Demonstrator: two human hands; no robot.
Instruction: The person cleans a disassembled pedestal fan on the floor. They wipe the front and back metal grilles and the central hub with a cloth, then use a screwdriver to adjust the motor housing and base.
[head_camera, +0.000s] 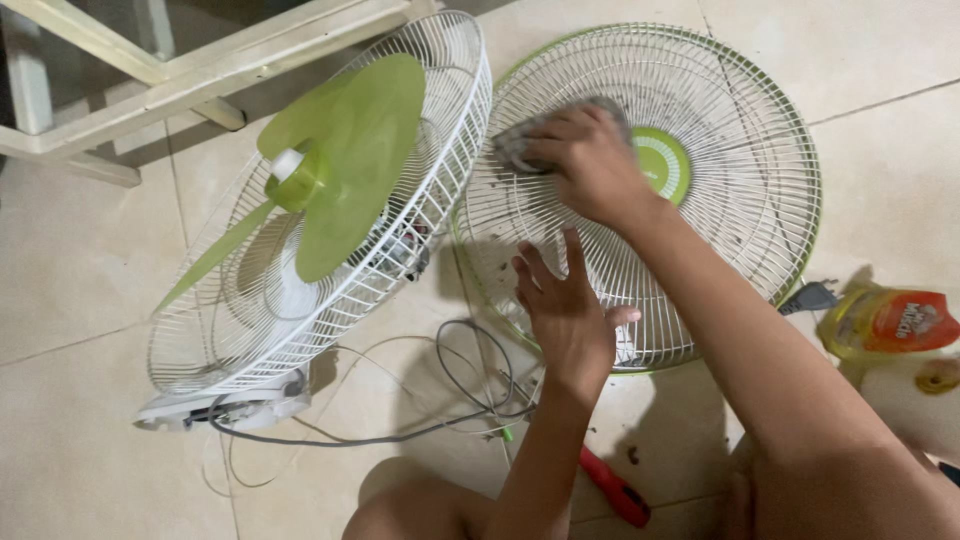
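Floor tiles (80, 270) give little spare room around the detached fan grille (730, 130), which lies flat at upper right with its green rim touching the rim of the fan body (330, 210) just beside it on the left. That fan body lies tilted on its rear cage, its green blades (350, 160) bare and facing up. A grey cord (450, 385) loops over the floor between fan and grille, close under the left wrist. Pale furniture legs (170, 75) close off the top left corner; open tile remains at far left and top right. At the right edge a yellow refill pouch (890, 322) lies near the grille, with a dark plug (810, 297) between them. A red-handled tool (615, 490) lies on the floor under the left forearm.

The right hand (595, 160) is curled over a grey cloth (520, 140), pressing it on the grille wires just left of the green centre disc (665, 165). The left hand (565, 315) is open, fingers spread and extended, resting flat on the near part of the grille by its lower rim. It holds nothing
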